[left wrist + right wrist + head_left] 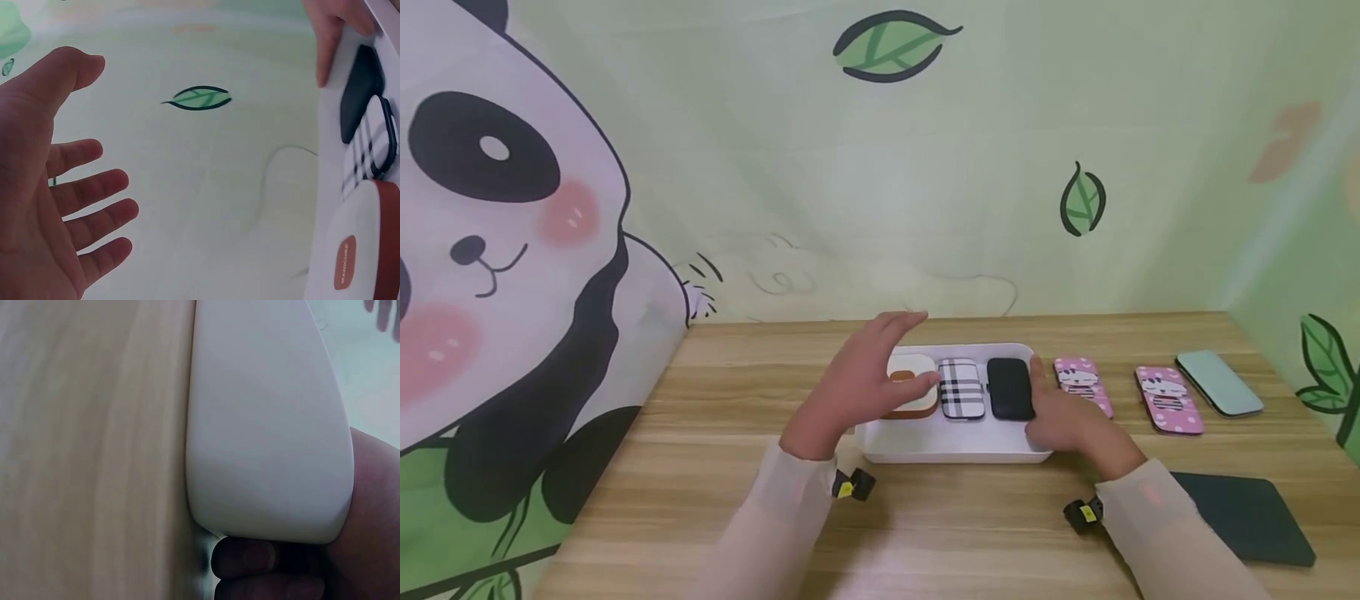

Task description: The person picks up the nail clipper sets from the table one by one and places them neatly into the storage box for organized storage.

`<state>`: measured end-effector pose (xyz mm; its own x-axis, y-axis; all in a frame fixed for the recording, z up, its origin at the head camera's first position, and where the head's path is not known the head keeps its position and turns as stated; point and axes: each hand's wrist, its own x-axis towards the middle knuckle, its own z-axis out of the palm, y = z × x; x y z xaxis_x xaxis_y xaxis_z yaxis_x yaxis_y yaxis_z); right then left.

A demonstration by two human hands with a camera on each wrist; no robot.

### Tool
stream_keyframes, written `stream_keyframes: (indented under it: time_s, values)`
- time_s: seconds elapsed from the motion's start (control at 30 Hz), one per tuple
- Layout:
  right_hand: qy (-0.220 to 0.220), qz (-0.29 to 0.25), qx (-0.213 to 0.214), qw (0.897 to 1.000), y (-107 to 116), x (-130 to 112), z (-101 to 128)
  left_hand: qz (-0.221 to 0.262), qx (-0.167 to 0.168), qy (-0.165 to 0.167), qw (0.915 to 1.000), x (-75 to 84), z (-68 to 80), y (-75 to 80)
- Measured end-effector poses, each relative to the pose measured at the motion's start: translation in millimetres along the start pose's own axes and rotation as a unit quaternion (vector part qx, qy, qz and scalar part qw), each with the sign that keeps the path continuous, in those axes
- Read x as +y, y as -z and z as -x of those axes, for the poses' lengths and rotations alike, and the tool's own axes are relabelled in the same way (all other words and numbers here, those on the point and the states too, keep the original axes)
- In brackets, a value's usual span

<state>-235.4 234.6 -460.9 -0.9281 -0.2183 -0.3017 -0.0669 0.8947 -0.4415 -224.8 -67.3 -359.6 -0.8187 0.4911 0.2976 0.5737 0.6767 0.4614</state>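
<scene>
A white tray (955, 446) stands on the wooden table with three small cases in it. On its left is a white and brown case (359, 244) printed "MANICURE". A black-and-white plaid case (961, 389) lies in the middle, and a black case (1010, 389) on the right. My right hand (1063, 421) grips the tray's right end, with curled fingers (244, 557) against the outside of the end wall. Above the tray's left end hovers my left hand (865, 375), fingers spread and nothing held, partly covering the brown-edged case in the head view.
Two pink cat-print cases (1168, 400) lie to the right of the tray, one partly behind my right hand. Beside them is a pale blue case (1219, 383). A dark green flat pad (1255, 517) sits near my right forearm. A panda-print cloth (925, 208) hangs behind the table.
</scene>
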Motion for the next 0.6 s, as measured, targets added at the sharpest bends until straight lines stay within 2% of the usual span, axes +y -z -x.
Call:
stream_keyframes:
  time_s: [0.2, 0.43, 0.6]
  values:
    - [-0.001, 0.004, 0.004, 1.000, -0.8, 0.0, -0.6, 0.050, 0.035, -0.021, 0.9979, 11.0, 10.0, 10.8]
    - [0.006, 0.003, 0.003, 1.000, -0.4, -1.8, 1.3, 0.084, 0.090, -0.061, 0.9905, 21.7, 21.6, 20.4]
    - [0.003, 0.002, -0.001, 1.000, 1.3, -3.3, 3.7, 0.099, 0.104, -0.079, 0.9865, 24.6, 25.8, 23.8]
